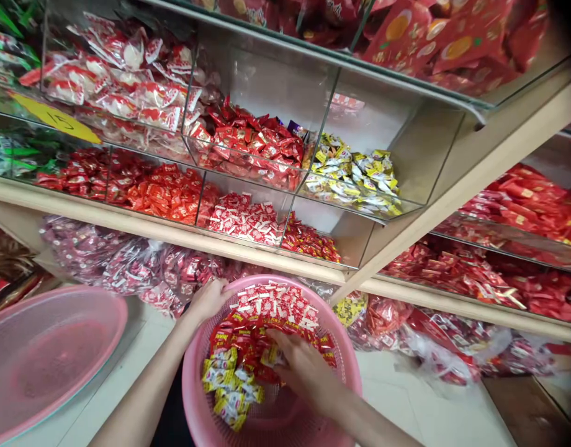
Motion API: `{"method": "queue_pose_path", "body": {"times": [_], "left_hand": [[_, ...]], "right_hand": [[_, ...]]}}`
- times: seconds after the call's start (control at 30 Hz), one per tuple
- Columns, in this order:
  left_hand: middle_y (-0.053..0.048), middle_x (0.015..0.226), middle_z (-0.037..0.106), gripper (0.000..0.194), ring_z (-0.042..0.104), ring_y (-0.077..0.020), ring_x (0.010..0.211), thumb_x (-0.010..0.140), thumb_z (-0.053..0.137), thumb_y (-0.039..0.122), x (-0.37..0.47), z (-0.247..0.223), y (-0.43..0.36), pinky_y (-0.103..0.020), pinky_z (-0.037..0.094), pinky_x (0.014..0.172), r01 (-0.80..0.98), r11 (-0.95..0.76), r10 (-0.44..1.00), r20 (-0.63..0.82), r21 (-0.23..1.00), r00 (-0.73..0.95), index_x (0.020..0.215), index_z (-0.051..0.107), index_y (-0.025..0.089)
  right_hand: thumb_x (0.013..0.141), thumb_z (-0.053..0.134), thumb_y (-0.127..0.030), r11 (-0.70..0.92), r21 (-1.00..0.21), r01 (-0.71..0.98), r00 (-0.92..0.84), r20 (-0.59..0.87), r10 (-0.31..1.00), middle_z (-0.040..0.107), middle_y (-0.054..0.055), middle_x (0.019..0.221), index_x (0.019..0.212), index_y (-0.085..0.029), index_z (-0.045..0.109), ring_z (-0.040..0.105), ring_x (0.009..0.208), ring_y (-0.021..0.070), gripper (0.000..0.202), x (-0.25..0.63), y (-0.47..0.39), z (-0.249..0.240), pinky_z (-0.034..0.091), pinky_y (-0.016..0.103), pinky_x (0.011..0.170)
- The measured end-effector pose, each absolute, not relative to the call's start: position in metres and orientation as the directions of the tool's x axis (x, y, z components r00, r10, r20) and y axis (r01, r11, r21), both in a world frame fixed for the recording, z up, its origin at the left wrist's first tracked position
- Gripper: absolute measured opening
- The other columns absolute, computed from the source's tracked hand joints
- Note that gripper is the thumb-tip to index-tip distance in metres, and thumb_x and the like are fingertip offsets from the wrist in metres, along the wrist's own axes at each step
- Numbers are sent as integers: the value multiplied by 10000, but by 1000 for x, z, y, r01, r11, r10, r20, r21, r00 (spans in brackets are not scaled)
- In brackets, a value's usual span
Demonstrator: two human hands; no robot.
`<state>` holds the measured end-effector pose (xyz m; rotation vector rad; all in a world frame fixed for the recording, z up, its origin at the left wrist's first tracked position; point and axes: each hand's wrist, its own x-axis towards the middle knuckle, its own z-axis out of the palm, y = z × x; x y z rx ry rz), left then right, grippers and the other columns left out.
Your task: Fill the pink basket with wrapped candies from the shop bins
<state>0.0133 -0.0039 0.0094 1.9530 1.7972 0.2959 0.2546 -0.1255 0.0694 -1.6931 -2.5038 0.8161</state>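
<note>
A round pink basket (353,360) holds red-and-white wrapped candies (276,303) at its far side, red packets (236,335) in the middle and yellow-and-white candies (232,397) at the near left. My left hand (210,299) grips the basket's rim at the upper left, its fingers wrapped over the edge. Inside the basket, my right hand (297,363) reaches among the candies, its fingers curled around a yellow-and-white candy (272,356) over the red packets.
Glass-fronted shelf bins hold red candies (252,143), yellow-and-white candies (355,167) and others. A wooden ledge (313,268) runs just beyond the basket. Bagged candies (131,267) lie beneath it. Another pink basket (120,320) is at the left, on the tiled floor.
</note>
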Motion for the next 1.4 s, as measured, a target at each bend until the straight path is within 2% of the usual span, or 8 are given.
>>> {"method": "queue_pose_path", "body": {"times": [0.23,0.43,0.7,0.93,1.1,1.3,1.4], "left_hand": [[-46,749,664,360,624,-192,723,866,380,508,15,16,-7,-239,351,606,890,-37,981,-151,454,118,758,555,213],[-56,801,686,335,633,-194,748,872,394,478,15,17,-9,-242,358,625,897,-32,982,-155,441,111,789,574,208],[-57,792,684,306,640,-190,767,868,428,455,17,20,-8,-233,356,615,890,-35,979,-166,455,123,785,571,197],[-57,802,684,286,642,-196,759,864,423,449,17,20,-9,-238,355,614,895,-12,979,-177,446,102,778,553,209],[-63,816,687,275,646,-208,794,859,432,440,18,20,-8,-244,365,628,893,-12,976,-187,450,107,789,567,211],[-60,815,688,294,642,-204,770,866,417,448,16,20,-10,-249,369,628,899,-16,979,-177,438,104,795,575,210],[-55,814,690,286,644,-197,781,867,425,442,17,21,-10,-241,370,627,895,-9,978,-184,446,102,802,577,209]], "right_hand": [[768,517,-64,381,-402,833,-521,-335,785,606,135,1208,1419,-160,344,570,1094,249,681,223,-141,61,450,325,900],[732,474,-13,428,-284,858,-512,-404,758,638,148,1140,1423,-151,339,616,1012,272,718,229,-147,57,488,350,820],[749,456,-18,502,-228,834,-551,-319,771,670,152,1038,1393,-126,369,638,931,237,659,232,-143,44,489,312,755],[765,430,-1,535,-183,824,-563,-356,746,671,159,1032,1390,-103,370,640,930,254,636,225,-137,54,511,339,748],[781,432,-18,533,-235,813,-583,-314,750,646,162,1105,1412,-90,330,609,1016,264,643,218,-132,62,502,363,821],[796,431,-51,546,-236,804,-595,-301,745,665,147,1043,1396,-108,344,620,965,245,609,213,-131,57,499,330,760],[796,435,-54,545,-223,808,-589,-293,753,663,140,1056,1399,-114,332,617,978,240,615,212,-129,59,494,321,782]]}}
